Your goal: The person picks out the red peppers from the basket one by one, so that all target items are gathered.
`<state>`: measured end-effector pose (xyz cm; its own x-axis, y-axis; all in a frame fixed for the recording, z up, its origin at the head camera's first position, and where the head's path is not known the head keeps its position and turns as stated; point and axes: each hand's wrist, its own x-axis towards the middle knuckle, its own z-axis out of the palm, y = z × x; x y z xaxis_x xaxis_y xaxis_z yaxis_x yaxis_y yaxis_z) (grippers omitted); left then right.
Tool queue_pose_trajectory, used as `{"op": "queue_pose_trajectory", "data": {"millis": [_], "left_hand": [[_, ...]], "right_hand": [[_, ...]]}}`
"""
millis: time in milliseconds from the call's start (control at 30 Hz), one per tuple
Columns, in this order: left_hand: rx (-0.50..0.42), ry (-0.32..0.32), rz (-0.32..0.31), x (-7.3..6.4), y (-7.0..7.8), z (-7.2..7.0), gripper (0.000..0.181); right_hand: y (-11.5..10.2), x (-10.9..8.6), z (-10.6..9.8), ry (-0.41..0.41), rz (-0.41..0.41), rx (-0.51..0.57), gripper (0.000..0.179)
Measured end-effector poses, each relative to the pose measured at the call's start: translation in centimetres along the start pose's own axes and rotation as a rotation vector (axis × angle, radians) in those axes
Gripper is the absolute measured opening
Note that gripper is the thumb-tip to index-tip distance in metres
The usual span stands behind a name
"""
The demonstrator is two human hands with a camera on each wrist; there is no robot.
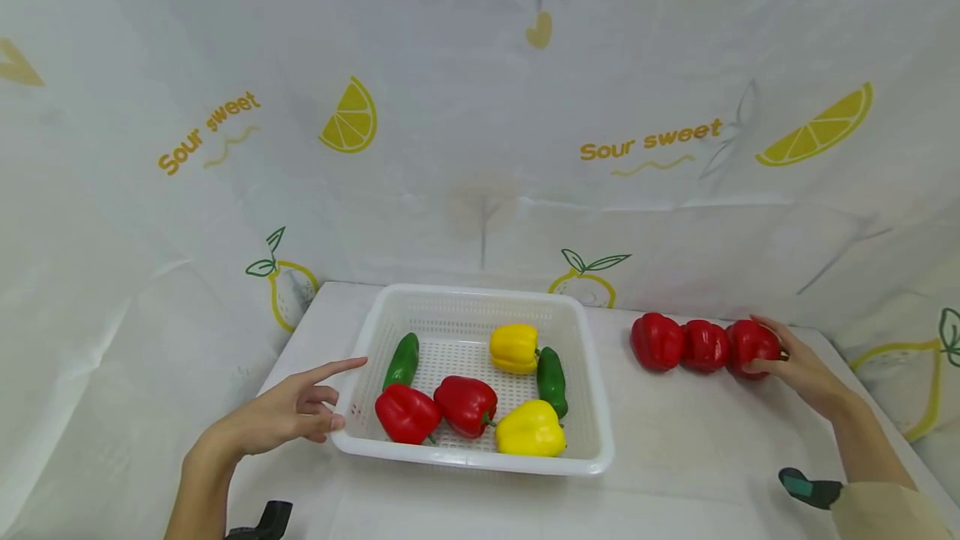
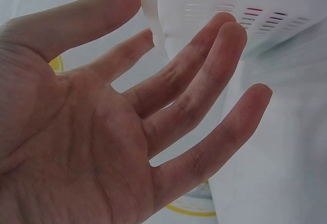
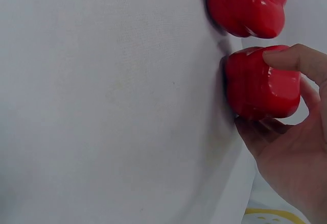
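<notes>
The right hand [image 1: 806, 373] grips the rightmost red bell pepper [image 1: 752, 347] – last in a row of three at the table's [image 1: 690, 440] far right – while the left hand [image 1: 273, 415], fingers loosely spread, touches the white plastic basket's [image 1: 468, 459] left rim.

Your head view looks forward and down from farthest off. Up close, your wrist views face the fingers [image 2: 219, 60]: the left shares with it the basket [image 1: 472, 461] at your left hand [image 1: 273, 412]; the right, the red pepper [image 1: 751, 346] in your right hand [image 1: 813, 377].
</notes>
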<state>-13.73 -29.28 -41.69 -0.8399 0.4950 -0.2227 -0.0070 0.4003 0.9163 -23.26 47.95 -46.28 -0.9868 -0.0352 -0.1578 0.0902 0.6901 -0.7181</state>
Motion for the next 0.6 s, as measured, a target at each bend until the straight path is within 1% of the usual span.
{"op": "queue_pose_trajectory", "data": {"millis": [200,367,600], "left_hand": [[0.002,-0.008,0.004,0.02,0.00,-0.08,0.078],[0.005,0.001,-0.005,0.04,0.06,0.00,0.078],[0.008,0.009,-0.014,0.07,0.06,0.04,0.079]], "right_hand": [[0.61,-0.21,0.01,-0.002,-0.002,0.042,0.102],[0.86,-0.13,0.17,-0.015,-0.009,0.081,0.100],[0.78,0.10,-0.12,-0.007,-0.016,0.056,0.099]]}}
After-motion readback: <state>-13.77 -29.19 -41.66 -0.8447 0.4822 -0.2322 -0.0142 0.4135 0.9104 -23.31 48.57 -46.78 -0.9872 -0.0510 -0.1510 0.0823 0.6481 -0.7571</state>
